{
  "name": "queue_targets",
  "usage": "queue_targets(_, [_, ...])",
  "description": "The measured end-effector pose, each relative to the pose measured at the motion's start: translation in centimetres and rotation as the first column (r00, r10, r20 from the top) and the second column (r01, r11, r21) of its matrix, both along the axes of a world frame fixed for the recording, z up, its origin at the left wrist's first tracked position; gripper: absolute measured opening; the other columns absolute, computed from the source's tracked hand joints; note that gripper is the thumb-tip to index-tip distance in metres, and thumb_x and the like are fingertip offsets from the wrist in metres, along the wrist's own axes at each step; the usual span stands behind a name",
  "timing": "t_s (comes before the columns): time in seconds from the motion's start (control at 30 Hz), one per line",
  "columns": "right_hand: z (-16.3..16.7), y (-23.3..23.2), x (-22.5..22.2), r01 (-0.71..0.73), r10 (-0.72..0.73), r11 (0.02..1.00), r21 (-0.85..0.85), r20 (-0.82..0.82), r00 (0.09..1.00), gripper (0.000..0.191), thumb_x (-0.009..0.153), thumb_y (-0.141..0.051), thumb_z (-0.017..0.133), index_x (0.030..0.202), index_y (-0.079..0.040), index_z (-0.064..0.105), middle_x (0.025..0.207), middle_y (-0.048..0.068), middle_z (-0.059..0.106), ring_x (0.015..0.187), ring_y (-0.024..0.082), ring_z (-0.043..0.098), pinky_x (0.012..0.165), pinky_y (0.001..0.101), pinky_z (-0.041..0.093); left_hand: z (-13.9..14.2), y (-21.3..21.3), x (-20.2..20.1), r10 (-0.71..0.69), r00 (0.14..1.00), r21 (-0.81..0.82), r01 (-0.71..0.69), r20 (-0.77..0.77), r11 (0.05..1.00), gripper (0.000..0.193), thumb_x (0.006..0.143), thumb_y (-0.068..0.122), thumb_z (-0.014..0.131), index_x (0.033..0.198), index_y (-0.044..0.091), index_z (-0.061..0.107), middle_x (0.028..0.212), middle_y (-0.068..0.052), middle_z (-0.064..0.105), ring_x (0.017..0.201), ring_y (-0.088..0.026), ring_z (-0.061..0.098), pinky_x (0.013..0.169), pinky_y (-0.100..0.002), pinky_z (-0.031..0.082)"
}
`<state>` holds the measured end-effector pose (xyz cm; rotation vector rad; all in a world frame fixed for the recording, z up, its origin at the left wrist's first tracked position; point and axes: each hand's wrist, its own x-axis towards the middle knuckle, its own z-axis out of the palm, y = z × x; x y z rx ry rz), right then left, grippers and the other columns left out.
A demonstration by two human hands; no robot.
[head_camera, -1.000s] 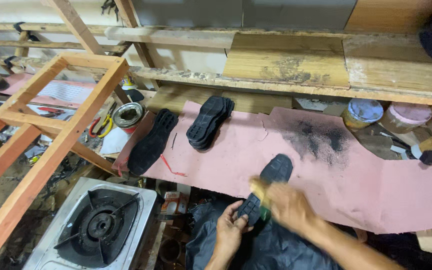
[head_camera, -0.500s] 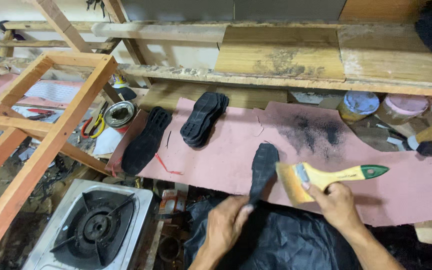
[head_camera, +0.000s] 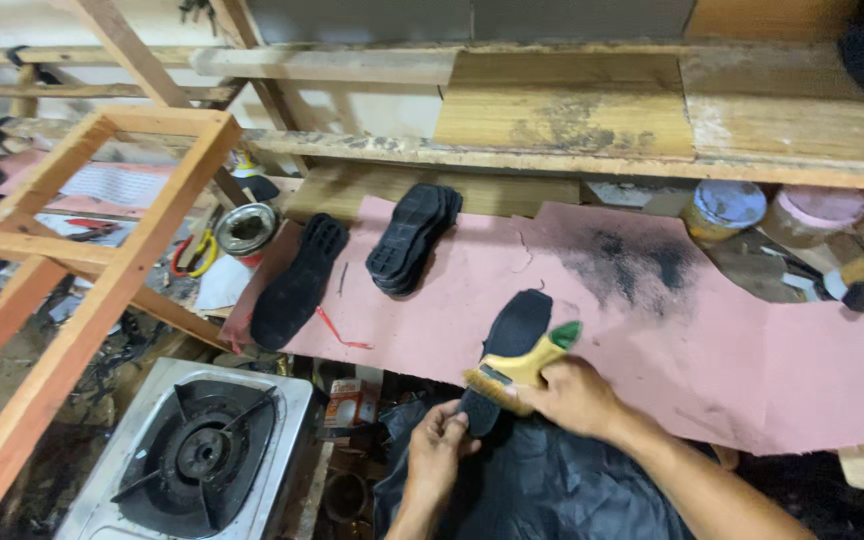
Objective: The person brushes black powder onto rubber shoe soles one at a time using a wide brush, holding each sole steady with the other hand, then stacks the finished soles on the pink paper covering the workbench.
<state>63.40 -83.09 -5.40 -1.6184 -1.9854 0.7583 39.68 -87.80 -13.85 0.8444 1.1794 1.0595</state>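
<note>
A black shoe sole (head_camera: 514, 335) lies on the pink sheet (head_camera: 752, 360), its near end over the edge. My left hand (head_camera: 442, 445) pinches that near end from below. My right hand (head_camera: 577, 395) grips a yellow brush with a green handle tip (head_camera: 522, 365), bristles down across the sole's near part. Farther left on the sheet lie a stack of black soles (head_camera: 412, 238) and a single flat black sole (head_camera: 300, 282).
A gas stove (head_camera: 192, 455) sits at lower left under a wooden frame (head_camera: 102, 290). A metal tin (head_camera: 245, 228) and yellow-handled scissors (head_camera: 192, 255) lie left of the sheet. Lidded tubs (head_camera: 727, 208) stand at back right. Black cloth (head_camera: 542, 485) covers my lap.
My right hand has brought the brush from the right of the sole back onto its near end. The left hand still holds the sole's near tip.
</note>
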Motion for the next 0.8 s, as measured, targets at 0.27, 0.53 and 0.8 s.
queue_targets(0.27, [3.8,6.3,0.1,-0.025,-0.149,0.801,0.598,0.239,0.960,0.036,0.111,-0.031,0.047,0.104,-0.002,0.068,0.070,0.004,0.063,0.043,0.008,0.044,0.036,0.0308,0.037,0.9,0.3,-0.3,0.082,0.982,-0.154,-0.056,0.170,0.986,0.036,0.096,0.008,0.059,0.131,0.000,0.061,0.099,-0.006,0.075,0.075,-0.014,0.070,0.068,-0.031,0.064])
queue_targets(0.53, [2.0,-7.8,-6.0,-0.201,0.238,0.907,0.371,-0.056,0.970,0.016,0.080,-0.016,0.081,0.083,-0.006,0.069,0.069,0.008,0.062,0.058,0.026,0.062,0.051,0.0415,0.049,1.6,-0.1,-1.2,0.078,0.885,-0.226,0.031,0.459,0.974,0.068,0.100,0.048,0.043,0.135,-0.009,0.057,0.104,-0.018,0.071,0.086,-0.023,0.074,0.077,-0.036,0.064])
queue_targets(0.8, [1.7,-5.8,-5.2,-0.385,0.320,0.797,0.466,0.216,0.922,0.020,0.089,-0.030,0.076,0.089,-0.009,0.076,0.075,0.011,0.069,0.065,0.028,0.069,0.059,0.0411,0.055,1.8,-0.3,-1.2,0.060,0.878,-0.167,0.023,0.475,0.986,0.070,0.101,0.052,0.042,0.137,-0.006,0.056,0.104,-0.012,0.069,0.092,-0.019,0.071,0.082,-0.034,0.061])
